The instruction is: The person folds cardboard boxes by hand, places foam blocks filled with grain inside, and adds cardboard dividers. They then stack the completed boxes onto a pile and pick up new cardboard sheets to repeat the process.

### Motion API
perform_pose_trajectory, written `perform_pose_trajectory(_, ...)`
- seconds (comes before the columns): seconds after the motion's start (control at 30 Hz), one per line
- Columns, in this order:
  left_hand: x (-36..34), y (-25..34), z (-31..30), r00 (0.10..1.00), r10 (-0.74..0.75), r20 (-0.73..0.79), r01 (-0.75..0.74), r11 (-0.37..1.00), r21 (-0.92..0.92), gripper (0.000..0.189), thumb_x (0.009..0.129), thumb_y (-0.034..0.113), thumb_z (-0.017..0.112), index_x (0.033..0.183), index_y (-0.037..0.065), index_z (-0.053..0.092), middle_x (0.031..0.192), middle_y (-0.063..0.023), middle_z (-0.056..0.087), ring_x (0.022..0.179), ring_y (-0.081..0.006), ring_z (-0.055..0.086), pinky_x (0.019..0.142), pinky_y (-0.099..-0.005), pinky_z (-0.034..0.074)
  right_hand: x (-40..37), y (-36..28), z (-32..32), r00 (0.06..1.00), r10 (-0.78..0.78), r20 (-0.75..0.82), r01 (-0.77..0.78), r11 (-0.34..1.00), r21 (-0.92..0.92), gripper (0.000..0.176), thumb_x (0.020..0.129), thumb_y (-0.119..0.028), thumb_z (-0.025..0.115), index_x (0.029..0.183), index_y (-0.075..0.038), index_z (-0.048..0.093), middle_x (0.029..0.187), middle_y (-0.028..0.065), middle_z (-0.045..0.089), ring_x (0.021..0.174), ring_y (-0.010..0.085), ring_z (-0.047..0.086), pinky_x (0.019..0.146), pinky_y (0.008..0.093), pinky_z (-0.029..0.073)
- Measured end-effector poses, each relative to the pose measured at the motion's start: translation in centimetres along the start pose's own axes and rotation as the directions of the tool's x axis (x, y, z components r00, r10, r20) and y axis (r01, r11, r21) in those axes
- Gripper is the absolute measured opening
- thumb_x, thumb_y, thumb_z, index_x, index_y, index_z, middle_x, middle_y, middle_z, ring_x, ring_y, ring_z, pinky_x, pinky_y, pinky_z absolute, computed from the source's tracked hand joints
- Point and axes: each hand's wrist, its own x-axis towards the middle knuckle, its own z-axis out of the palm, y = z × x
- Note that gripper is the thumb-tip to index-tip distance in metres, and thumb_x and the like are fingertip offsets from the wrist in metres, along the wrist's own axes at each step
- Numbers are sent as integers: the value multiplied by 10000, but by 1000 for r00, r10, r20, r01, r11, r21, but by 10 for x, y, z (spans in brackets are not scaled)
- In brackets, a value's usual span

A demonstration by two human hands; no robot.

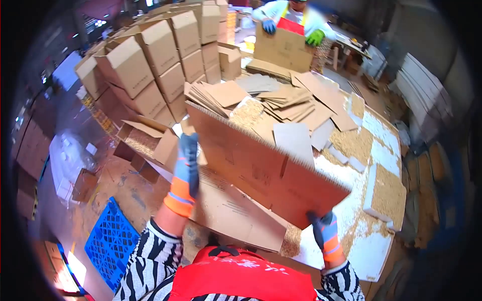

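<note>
- Main thing here: one brown cardboard panel (261, 165), tilted across the middle of the frame, sloping from upper left to lower right.
- Left hand (188, 158), gloved, looks closed on the panel's left end; can't see where all the fingers go.
- Right hand (324, 232), also gloved, pinches the lower right corner.
- My guess on handling: light for its size, fairly stiff, not very fragile, but broad enough to bow in the middle. Corrugated edges probably crush or crease if you squeeze hard, and smooth gloves might slip a bit. I'd grab it at opposite ends, like here.
- Counts: two hands on that one panel, and one printed cardboard piece (241, 210) just below it, can't tell if it's joined on.
- One co-worker at top centre, two gloves: one blue glove (269, 26), one green glove (315, 37), both on an upright board (283, 49).
- One blue pallet (111, 243), lower left.
- Stacked boxes (160, 45) upper left and loose cardboard sheets (321, 93) upper centre: several of each, too overlapped for an honest count.
</note>
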Motion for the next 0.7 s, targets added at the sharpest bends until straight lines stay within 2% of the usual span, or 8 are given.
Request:
perform_pose_trajectory(0.03,32,-62,-51,972,118,-202,17,826,564,443,942,266,579,1285,34,424,1115,-36,539,1029,-136,509,882,-272,426,-12,-1,-5,989,11,146,-1,998,-66,335,852,-82,637,1174,1,594,1077,97,660,967,135,603,855,301,494)
perform_pose_trajectory(0.1,-44,-2,55,974,-179,-141,197,972,125,871,876,275,676,1490,9,120,1461,-152,303,1320,-229,324,1077,-311,309,-16,-5,-18,857,68,510,11,988,-152,352,851,-72,618,1199,-24,600,1104,93,667,997,153,622,883,304,488)
perform_pose_trajectory(0.17,-56,-17,54,978,30,-206,56,914,401,912,843,290,721,1473,-28,145,1478,-170,261,1341,-236,278,1095,-327,291,1,-23,-36,604,138,785,136,953,-271,438,844,-37,590,1280,-74,573,1156,79,662,1059,185,628,927,305,476)
perform_pose_trajectory(0.23,-63,-17,61,963,103,-249,6,915,404,948,818,327,746,1467,-37,159,1464,-172,275,1332,-233,284,1090,-321,295,12,-57,-16,745,24,667,-125,987,104,558,858,-62,648,1379,-23,449,1301,123,570,1192,216,550,1004,338,434)
perform_pose_trajectory(0.33,-63,-15,62,960,58,-272,57,917,396,981,797,329,768,1469,-33,152,1459,-170,276,1318,-235,299,1092,-328,293,27,-104,39,677,-380,630,226,922,313,978,724,-199,823,1485,-46,228,1499,131,326,1379,238,322,1101,409,311)
perform_pose_trajectory(0.5,-79,-10,24,963,165,-214,-46,880,473,1191,663,311,864,1483,-14,64,1505,-238,191,1379,-347,253,1104,-392,288,45,-99,31,794,-123,595,-35,968,247,797,777,-120,746,1440,-5,319,1448,153,395,1333,233,384,1083,353,335)
perform_pose_trajectory(0.63,-83,42,8,812,536,230,-344,121,931,1144,530,247,805,1469,10,195,1434,-278,237,1317,-423,282,1109,-479,250,42,-115,0,839,22,544,-40,999,21,513,809,-15,669,1295,54,520,1264,131,594,1155,160,536,1001,290,401)
perform_pose_trajectory(0.7,-73,85,39,857,300,420,-352,-255,901,866,604,286,741,1361,47,394,1351,-235,371,1290,-417,329,1093,-493,249,27,-129,3,818,-82,570,87,996,18,453,809,-17,632,1249,62,560,1196,118,631,1098,163,568,966,300,425)
